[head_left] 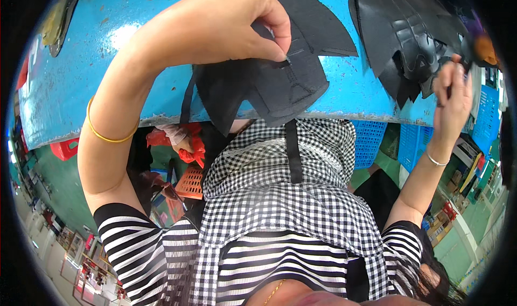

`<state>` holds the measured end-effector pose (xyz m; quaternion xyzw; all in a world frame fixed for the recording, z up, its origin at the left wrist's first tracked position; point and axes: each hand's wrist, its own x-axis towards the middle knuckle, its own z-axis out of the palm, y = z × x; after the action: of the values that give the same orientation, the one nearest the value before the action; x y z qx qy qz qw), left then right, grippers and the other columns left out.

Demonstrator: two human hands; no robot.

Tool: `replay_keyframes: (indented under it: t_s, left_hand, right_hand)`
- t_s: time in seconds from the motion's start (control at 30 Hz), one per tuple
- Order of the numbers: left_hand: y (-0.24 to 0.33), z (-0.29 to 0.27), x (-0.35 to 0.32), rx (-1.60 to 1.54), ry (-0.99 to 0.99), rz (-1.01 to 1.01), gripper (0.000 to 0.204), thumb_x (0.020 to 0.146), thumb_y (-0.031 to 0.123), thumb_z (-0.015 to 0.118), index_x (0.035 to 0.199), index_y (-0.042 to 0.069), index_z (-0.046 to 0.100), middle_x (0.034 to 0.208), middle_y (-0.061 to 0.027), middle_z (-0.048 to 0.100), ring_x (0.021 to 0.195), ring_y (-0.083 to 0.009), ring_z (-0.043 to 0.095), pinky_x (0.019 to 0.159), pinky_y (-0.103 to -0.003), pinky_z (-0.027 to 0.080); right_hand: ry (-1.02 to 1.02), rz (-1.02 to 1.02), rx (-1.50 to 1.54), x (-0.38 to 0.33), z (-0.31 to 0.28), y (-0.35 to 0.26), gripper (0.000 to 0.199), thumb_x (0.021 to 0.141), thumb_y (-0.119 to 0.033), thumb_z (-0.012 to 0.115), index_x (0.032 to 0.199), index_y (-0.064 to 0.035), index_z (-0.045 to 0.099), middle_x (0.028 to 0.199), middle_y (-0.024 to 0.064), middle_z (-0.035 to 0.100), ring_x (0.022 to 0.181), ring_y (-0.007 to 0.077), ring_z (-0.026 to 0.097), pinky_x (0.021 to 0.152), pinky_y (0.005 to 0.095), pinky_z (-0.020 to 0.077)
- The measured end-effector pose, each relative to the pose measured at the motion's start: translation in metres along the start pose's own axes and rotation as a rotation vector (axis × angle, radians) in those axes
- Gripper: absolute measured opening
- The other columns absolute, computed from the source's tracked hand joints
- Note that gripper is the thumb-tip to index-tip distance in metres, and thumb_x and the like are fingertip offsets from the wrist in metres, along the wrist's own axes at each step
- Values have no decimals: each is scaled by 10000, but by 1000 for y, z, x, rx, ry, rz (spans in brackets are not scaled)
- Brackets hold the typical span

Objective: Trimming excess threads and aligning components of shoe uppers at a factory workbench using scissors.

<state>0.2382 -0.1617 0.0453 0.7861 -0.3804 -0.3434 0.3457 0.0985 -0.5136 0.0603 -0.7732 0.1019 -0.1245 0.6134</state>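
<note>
1. We see the left hand [226,23] bent over the near edge of a blue tabletop [107,63], its thumb and forefinger closed in a pinch on the top of a black cut fabric piece [258,90].
2. The black cut fabric piece lies flat at the tabletop's front edge; its lower points hang over that edge, just above the checked apron [280,198].
3. A second black panel [312,26] with a curved outline lies partly under the left hand and touches the upper side of the pinched piece.
4. We see the right hand [452,98] raised at the right end of the tabletop, its fingers [458,71] curled against the lower edge of a stack of black moulded pieces [409,31]; whether they grip a piece or only touch it, we cannot tell.
5. The stack fans out over the far right part of the tabletop, well apart from the pinched piece.
6. A gold bangle [105,133] circles the left wrist and a thin silver bracelet [435,159] the right.
7. A narrow black strap [293,155] runs down the apron's front, over a black-and-white striped shirt [269,263].
8. Below the tabletop we see blue crates [371,139] at the right and an orange basket [191,182] at the left.
</note>
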Motion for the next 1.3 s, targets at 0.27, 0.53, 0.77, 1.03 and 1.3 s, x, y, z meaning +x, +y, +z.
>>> replay_keyframes:
  t_s: [0.27,0.53,0.77,1.03,1.3]
  left_hand:
    - [-4,11,11,160,16,27,162,765,152,764,815,22,683,700,-106,636,651,-221,605,632,-333,472]
    - [-6,-5,3,442,140,66,242,787,189,769,816,-9,633,662,-129,564,594,-238,530,567,-357,407]
    - [-9,-3,4,277,86,-17,203,857,159,708,864,-31,638,641,-99,534,590,-162,490,562,-315,398]
    - [-13,-5,-2,288,105,65,187,862,166,703,919,-5,652,690,-104,566,624,-176,509,587,-323,417]
    - [-17,-6,-3,255,107,49,199,871,159,695,993,9,650,738,-77,578,659,-155,517,619,-303,426]
  right_hand:
    - [-629,-334,-381,-3,100,-4,149,896,-39,630,1039,-58,592,784,46,606,671,141,601,615,256,462]
    - [-786,-692,-758,12,134,8,149,823,-145,683,925,-123,578,747,38,632,718,256,654,562,367,489]
    - [-821,-711,-706,25,139,4,160,824,-173,671,954,-139,584,747,42,627,706,263,648,559,382,478]
    - [-736,-681,-817,36,144,-8,262,853,-322,691,978,-118,582,799,59,661,711,270,658,573,364,482]
    - [-938,-517,-868,48,162,-22,287,941,-362,611,964,-83,552,663,132,596,607,333,614,554,396,463]
